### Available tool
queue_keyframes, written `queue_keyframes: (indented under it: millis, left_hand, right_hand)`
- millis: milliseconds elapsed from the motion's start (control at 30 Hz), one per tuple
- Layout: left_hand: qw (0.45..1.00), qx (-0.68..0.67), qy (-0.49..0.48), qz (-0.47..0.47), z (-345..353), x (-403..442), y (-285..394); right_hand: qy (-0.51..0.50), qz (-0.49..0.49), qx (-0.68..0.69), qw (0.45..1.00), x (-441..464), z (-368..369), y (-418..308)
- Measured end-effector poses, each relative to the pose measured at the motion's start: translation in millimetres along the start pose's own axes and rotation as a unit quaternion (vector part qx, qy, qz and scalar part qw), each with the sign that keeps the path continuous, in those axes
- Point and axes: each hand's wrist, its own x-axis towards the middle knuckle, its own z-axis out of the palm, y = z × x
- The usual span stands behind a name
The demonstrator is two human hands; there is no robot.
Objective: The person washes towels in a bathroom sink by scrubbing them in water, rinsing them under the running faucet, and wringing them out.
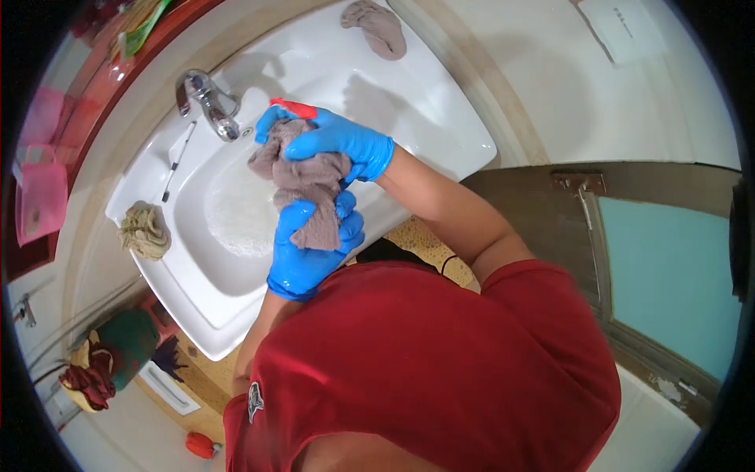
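Observation:
Both my hands wear blue gloves and hold a wet, greyish-brown sock (311, 175) bunched up over the basin of the white sink (208, 311). My right hand (338, 148) is closed round its upper part, thumb across the fabric. A small red thing (296, 108) shows at the fingers of that hand; its kind I cannot make out. My left hand (308, 256) grips the lower end, fingers curled round it, nearer my body. Below the sock, foamy water (236, 208) lies in the basin. A similar greyish-brown sock (376, 31) rests on the sink's far right rim.
A chrome tap (208, 102) stands at the sink's back edge. A toothbrush-like stick (179, 161) and a crumpled olive cloth (144, 231) lie on the left rim. A pink plastic cup (42, 197) sits on the red shelf. To the right is a door with a turquoise panel (672, 275).

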Motion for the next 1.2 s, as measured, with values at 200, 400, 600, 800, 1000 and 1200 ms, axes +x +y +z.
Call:
queue_keyframes:
  millis: [200,400,600,800,1000,1200]
  left_hand:
    - [0.97,0.206,0.125,0.031,-25.5,-1.5,-9.4]
    - [0.935,0.277,0.211,0.069,-55.2,-0.8,-12.7]
    - [0.869,0.389,0.258,0.164,-101.9,18.6,-19.8]
    - [0.855,0.391,0.292,0.176,-155.6,34.0,-20.3]
    - [0.729,0.542,0.326,0.262,-148.9,38.6,-5.6]
    - [0.602,0.719,0.19,0.29,-95.0,46.9,-1.3]
  right_hand:
    - [0.014,-0.01,-0.225,0.974,-3.1,1.8,4.4]
    - [0.026,0.041,-0.362,0.931,9.5,-13.2,43.9]
    - [0.103,-0.034,-0.57,0.814,34.4,-29.7,101.1]
    - [0.212,-0.036,-0.617,0.757,43.4,-42.6,137.5]
    - [0.303,0.017,-0.609,0.732,2.5,-24.9,90.1]
    - [0.405,-0.26,-0.381,0.789,-28.0,-23.4,101.1]
